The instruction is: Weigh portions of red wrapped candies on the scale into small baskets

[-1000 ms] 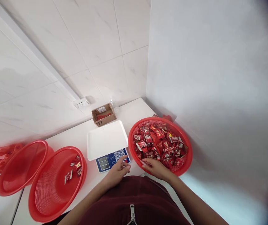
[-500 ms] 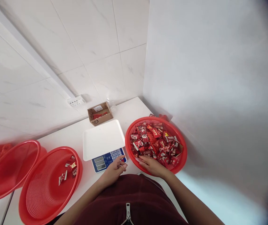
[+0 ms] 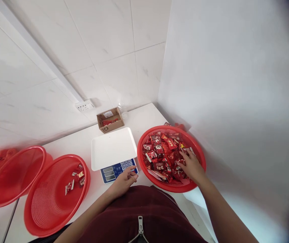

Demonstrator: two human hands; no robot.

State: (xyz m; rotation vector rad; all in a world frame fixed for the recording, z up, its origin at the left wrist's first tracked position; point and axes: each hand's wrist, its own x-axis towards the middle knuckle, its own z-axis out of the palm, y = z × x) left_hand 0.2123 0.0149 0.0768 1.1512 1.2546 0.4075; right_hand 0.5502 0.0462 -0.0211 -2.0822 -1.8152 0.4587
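Packets [image 3: 159,148] in red wrappers fill a round red basket [image 3: 168,188], a person's right hand [image 3: 192,166] over them.
They lie heaped in the basket at the right of the white table [image 3: 144,115]. The right hand's fingers are spread at the heap's right side; whether they pinch a packet, I cannot tell. Apart from it, the left hand [image 3: 124,181] is loosely curled, thumb apart, near the keys [image 3: 127,165] of a blue scale [image 3: 117,170] with a white tray [image 3: 114,148] on top. Behind the scale stands a cardboard box [image 3: 113,127]. To the left, a second red basket [image 3: 45,202] holds a few loose packets [image 3: 70,186], and a third basket [image 3: 15,179] stands beside it.
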